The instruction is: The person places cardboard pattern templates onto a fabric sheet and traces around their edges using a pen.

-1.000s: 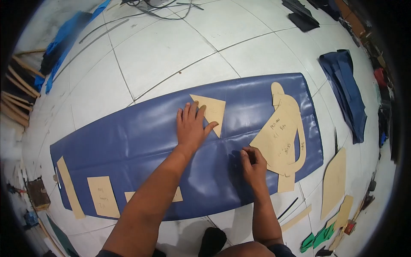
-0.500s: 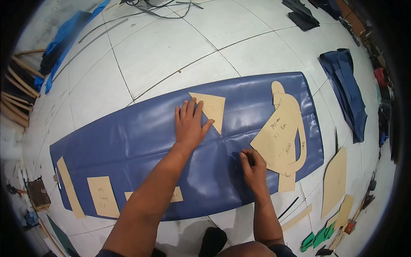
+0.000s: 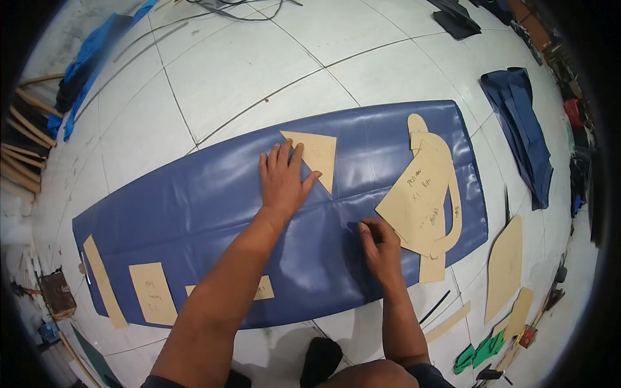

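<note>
Blue glossy sheet material point(image 3: 213, 213) lies spread on the tiled floor. My left hand point(image 3: 283, 178) rests on it with fingers spread, its fingertips and thumb touching the slanted left edge of a tan triangular piece point(image 3: 321, 155). My right hand point(image 3: 381, 249) is curled above the sheet, thumb near the forefinger; whatever it may hold is too small to make out. Just right of it lies a large tan piece with handwriting point(image 3: 417, 194), overlapping a curved piece point(image 3: 455, 200). A tan rectangle point(image 3: 153, 294) and a long strip point(image 3: 105, 281) lie at the sheet's left end.
Folded dark blue material point(image 3: 521, 139) lies on the floor at the right. Below it are a long tan piece point(image 3: 504, 268), smaller scraps and green material point(image 3: 480, 352). Black cables point(image 3: 242, 14) lie at the top. Wooden poles point(image 3: 24, 132) stand at the left edge.
The whole view has shifted slightly. The triangular piece and my left hand have moved a little up the sheet. My right hand keeps its curled pose.
</note>
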Demonstrator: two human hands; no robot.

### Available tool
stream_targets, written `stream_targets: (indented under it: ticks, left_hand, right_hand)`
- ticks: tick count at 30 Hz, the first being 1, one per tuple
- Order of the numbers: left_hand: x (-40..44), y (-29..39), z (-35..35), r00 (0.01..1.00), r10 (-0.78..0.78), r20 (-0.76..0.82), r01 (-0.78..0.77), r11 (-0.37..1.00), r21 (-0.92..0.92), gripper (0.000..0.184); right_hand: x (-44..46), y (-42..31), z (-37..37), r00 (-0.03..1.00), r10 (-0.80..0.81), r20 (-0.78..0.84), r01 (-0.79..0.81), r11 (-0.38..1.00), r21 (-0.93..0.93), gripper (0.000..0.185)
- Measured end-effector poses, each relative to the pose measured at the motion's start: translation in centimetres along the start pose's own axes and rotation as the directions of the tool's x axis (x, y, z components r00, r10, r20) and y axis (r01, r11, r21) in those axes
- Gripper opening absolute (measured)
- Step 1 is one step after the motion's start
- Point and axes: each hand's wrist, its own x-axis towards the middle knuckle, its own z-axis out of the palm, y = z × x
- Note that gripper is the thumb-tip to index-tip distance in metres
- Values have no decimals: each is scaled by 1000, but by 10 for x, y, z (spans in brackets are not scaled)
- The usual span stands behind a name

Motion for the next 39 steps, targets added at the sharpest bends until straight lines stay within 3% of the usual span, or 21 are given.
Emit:
stream_targets:
  ticks: [3, 5, 8, 17, 29, 39]
  left_hand:
    - [1, -2, 1, 1000, 1, -3, -1, 1000, -14, 70]
    - [1, -3, -1, 1000, 4, 4, -4, 1000, -23, 70]
    - [2, -3, -6, 1000, 4, 23, -3, 999, -39, 71]
    - [2, -9, -14, 999, 27, 44, -24, 998, -66, 76]
    - [2, -12, -15, 997, 50, 51, -49, 998, -36, 75]
    - [-1, -14, -8, 997, 73, 12, -72, 996, -43, 74]
  right_hand:
    - [9, -6, 8, 998, -18, 52, 21, 998, -56, 19]
    - [19, -7, 18, 965, -251, 74, 261, 943, -206, 25]
    - [33, -23, 33, 946, -306, 109, 325, 883, -339, 30]
    - [47, -27, 55, 959, -245, 144, 283, 859, -427, 44]
    - [44, -26, 60, 947, -284, 149, 319, 784, -533, 48]
    - [42, -25, 58, 950, -265, 164, 311, 807, -501, 47]
